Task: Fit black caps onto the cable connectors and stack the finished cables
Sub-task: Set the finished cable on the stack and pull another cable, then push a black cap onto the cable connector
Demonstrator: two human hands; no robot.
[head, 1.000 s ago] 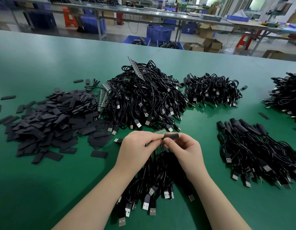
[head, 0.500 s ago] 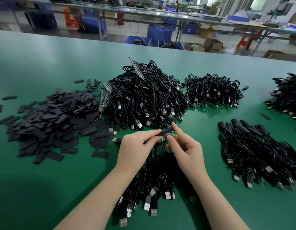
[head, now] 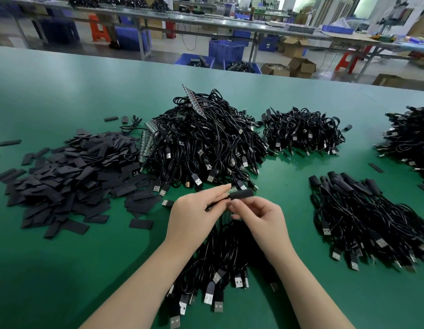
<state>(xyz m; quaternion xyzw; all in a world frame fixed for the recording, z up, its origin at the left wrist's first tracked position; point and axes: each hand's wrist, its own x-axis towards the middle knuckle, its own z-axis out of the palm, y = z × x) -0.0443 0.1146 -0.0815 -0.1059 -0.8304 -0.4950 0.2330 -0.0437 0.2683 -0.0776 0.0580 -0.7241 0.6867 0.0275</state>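
Green bench [head: 63, 269]: cap [head: 241, 194] w/ both hands [head: 194, 214] [head: 260, 217], prob. pinched.

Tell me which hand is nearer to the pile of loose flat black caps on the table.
Left. The left hand is just right of the pile of caps, near its edge. The right hand is farther right, beyond the left hand.

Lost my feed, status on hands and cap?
Left hand pinches cable end, right hand pinches black tubular cap half over small green connector board. Nothing blocking.
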